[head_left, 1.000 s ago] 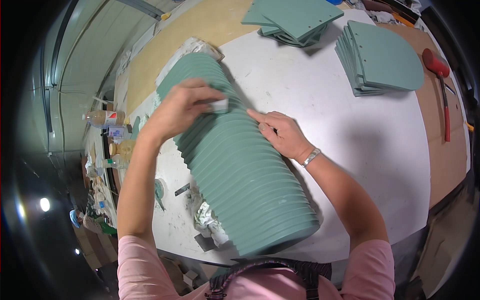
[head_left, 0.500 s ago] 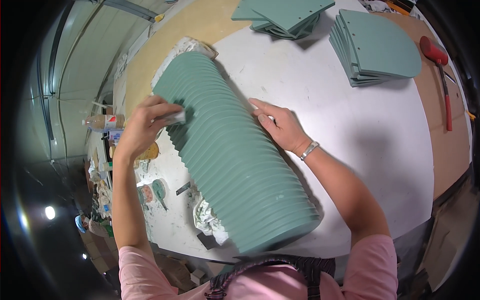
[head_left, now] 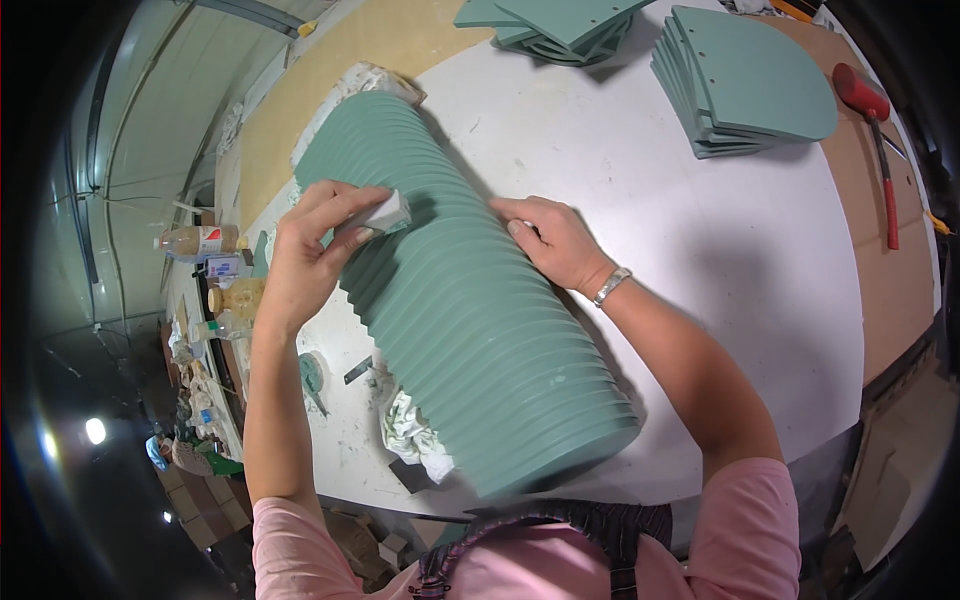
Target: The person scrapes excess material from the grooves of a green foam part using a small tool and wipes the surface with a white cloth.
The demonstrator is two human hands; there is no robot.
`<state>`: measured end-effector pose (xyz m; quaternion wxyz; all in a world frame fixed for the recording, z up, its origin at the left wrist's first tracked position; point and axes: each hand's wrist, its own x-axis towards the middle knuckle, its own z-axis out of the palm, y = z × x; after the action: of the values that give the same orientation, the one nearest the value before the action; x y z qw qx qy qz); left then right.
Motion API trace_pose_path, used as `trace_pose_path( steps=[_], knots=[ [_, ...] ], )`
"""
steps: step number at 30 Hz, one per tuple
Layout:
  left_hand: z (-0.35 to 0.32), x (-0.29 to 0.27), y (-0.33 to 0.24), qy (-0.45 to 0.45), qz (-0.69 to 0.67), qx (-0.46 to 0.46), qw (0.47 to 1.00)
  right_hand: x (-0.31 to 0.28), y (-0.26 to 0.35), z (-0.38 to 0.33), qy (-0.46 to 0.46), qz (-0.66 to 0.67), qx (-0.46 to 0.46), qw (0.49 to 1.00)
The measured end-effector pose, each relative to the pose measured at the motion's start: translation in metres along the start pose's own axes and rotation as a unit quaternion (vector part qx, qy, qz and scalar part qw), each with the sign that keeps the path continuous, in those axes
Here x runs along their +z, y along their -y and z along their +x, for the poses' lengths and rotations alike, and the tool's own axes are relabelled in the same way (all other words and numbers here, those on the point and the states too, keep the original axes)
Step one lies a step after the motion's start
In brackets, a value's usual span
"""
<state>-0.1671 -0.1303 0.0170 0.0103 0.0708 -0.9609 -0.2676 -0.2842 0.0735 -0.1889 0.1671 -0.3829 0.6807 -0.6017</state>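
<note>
A long row of green rounded panels [head_left: 470,300], packed edge to edge like a ribbed half-cylinder, lies slantwise on the white table. My left hand [head_left: 325,235] grips a small pale block [head_left: 390,212], possibly a sanding block, against the panels' curved edges at the upper left part of the row. The block's underside is hidden. On the row's right side, my right hand [head_left: 555,240] rests with its index finger stretched along the edges and nothing visible in it. Crumpled white cloths sit at the far end [head_left: 365,80] and beside the near left end [head_left: 412,440].
More green panels are stacked at the far middle [head_left: 560,30] and far right [head_left: 750,85]. A red-headed mallet [head_left: 865,95] lies on brown board at the right. Along the left edge stand bottles [head_left: 200,242]; a putty-smeared tool [head_left: 312,375] and a dark blade [head_left: 358,370] lie nearer.
My left hand has slid the block rightward and slightly up over the panel edges, from the row's left side toward its top. My right hand stays on the right side, slightly shifted.
</note>
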Motion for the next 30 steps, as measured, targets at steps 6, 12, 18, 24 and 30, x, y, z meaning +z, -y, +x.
trace_pose_path(
  steps=[6, 12, 18, 24, 30],
  knots=[
    [0.017, 0.023, -0.026, 0.045, 0.021, 0.057, 0.997, -0.004, 0.001, 0.002, 0.01, -0.021, 0.0, 1.0],
    [0.043, 0.057, -0.042, 0.12, 0.075, 0.149, 0.979, -0.008, 0.013, 0.003, 0.043, -0.032, 0.068, 0.996],
    [0.04, 0.049, -0.046, 0.116, 0.106, 0.114, 0.981, -0.004, 0.002, 0.003, 0.002, -0.004, 0.039, 0.999],
    [0.045, 0.048, -0.037, 0.08, 0.146, 0.191, 0.967, -0.008, 0.003, 0.001, 0.022, 0.021, 0.092, 0.995],
    [0.033, 0.051, -0.042, 0.072, 0.121, 0.159, 0.977, -0.031, 0.021, -0.03, 0.023, 0.234, 0.165, 0.958]
  ],
)
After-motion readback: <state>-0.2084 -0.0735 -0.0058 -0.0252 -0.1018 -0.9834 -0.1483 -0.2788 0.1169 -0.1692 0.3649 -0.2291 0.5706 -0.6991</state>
